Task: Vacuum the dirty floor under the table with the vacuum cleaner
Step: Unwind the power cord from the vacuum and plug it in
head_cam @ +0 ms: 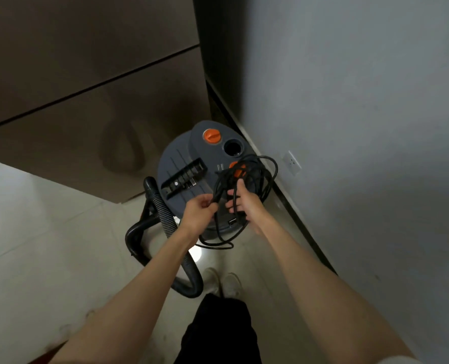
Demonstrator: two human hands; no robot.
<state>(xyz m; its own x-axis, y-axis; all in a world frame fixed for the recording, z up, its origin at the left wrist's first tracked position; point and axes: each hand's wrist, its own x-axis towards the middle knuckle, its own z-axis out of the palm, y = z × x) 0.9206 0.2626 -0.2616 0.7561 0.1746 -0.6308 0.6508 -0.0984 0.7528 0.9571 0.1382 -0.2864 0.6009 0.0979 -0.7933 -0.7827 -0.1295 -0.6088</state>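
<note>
Your ribbed black hose point(163, 206) loops over the pale floor tiles point(47, 245) at the left. Just right of it, your left hand point(198, 215) pinches a strand of the black power cord point(254, 177). The grey vacuum cleaner point(184, 164) stands on the floor against the wall's skirting. Your right hand point(245, 206) curls around the cord's coiled loops above the cleaner's lid. A wall socket point(291, 162) sits low on the wall, farther right.

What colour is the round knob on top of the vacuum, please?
Orange; the knob shows clearly on the grey vacuum in the head view.
</note>
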